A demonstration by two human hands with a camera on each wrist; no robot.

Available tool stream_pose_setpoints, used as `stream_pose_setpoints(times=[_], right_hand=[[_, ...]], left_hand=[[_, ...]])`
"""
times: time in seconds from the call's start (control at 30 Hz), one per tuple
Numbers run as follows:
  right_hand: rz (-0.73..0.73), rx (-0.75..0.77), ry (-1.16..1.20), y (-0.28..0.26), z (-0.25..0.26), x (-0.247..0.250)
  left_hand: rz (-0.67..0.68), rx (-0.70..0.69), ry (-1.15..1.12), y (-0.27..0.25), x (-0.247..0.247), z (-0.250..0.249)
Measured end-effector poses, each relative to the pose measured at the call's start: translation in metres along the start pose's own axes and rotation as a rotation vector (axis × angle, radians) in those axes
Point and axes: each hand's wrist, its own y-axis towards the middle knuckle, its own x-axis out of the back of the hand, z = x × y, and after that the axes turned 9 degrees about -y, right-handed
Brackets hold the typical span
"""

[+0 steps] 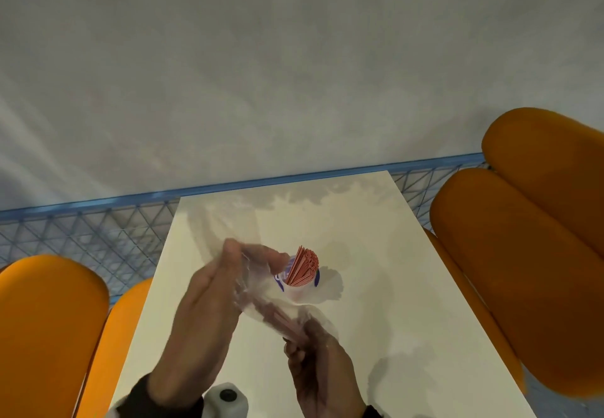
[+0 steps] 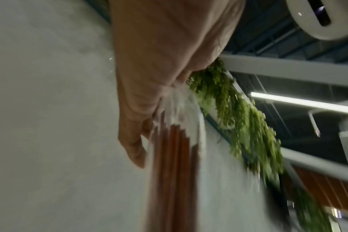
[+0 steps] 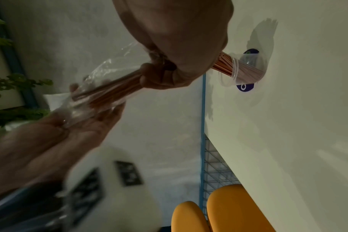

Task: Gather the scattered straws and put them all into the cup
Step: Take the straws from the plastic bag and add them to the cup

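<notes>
A clear cup [image 1: 299, 290] stands mid-table, packed with red straws [image 1: 304, 266]; the right wrist view shows the same cup [image 3: 246, 70] on a purple disc. Just in front of it, above the table, my right hand [image 1: 305, 350] grips a bundle of red straws [image 1: 277, 318] at its near end. The bundle [image 3: 113, 92] sits partly inside a clear plastic wrapper [image 1: 255, 283]. My left hand [image 1: 230, 264] holds that wrapper's far end between thumb and fingers. In the blurred left wrist view, the straws [image 2: 173, 164] and wrapper [image 2: 181, 106] run out from my fingers.
The white table [image 1: 376, 254] is narrow, with orange chair backs on the left [image 1: 49, 319] and right [image 1: 523, 254]. A blue mesh railing [image 1: 81, 231] runs behind the table's far edge. A white wrist camera [image 1: 227, 398] sits at the near edge.
</notes>
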Motion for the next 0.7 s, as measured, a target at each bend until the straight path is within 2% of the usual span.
stream_pose_setpoints(times=[0.13, 0.3, 0.37, 0.57, 0.7], right_hand=[[0.029, 0.000, 0.003, 0.002, 0.001, 0.002], [0.029, -0.007, 0.055, 0.004, 0.002, -0.001], [0.016, -0.008, 0.012, 0.005, 0.003, 0.000], [-0.001, -0.061, 0.007, 0.011, 0.000, 0.004], [0.041, -0.093, 0.046, 0.009, -0.001, 0.004]], left_hand=[[-0.040, 0.001, -0.242, 0.006, 0.005, -0.017], [-0.042, 0.085, -0.113, -0.002, -0.001, 0.003], [-0.041, 0.107, -0.165, -0.002, 0.000, 0.006], [-0.068, 0.034, -0.269, 0.002, 0.004, 0.002], [-0.075, 0.047, -0.271, -0.002, 0.000, 0.008]])
